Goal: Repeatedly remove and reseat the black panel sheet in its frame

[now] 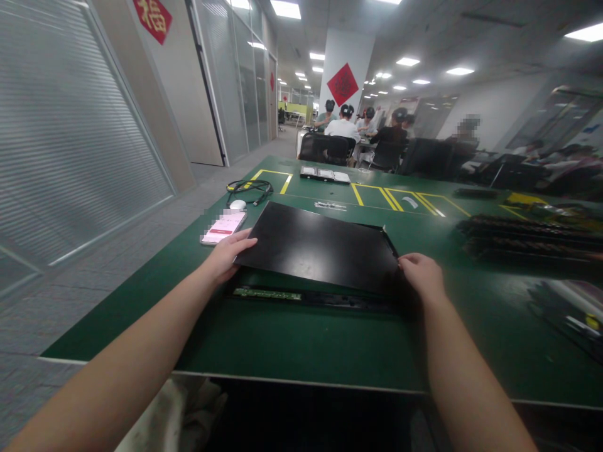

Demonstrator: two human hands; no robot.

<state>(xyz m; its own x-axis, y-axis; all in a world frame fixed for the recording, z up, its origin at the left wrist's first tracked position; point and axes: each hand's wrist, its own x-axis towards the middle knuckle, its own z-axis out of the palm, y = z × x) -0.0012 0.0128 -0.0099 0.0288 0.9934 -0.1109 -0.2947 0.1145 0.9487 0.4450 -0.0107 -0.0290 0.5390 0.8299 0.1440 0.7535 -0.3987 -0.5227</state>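
Observation:
A thin, glossy black panel (320,248), like a display screen, is held tilted above the green table. My left hand (230,251) grips its left edge, thumb on top and fingers underneath. At the right end, my right hand (421,271) pinches the panel's near corner between thumb and fingers. Below the panel lies a black frame (348,301), largely covered by it. A narrow green circuit board (267,294) shows along the frame's near side. Whether the panel's far edge touches the frame, I cannot tell.
Left of the panel are a phone (223,227), a white mouse (238,205) and a coiled black cable (254,188). Farther back sits a black tray (325,176) with pale parts. Blurred dark stacked parts (513,235) stand at right. Yellow tape (391,199) marks the green table (301,351); people sit beyond.

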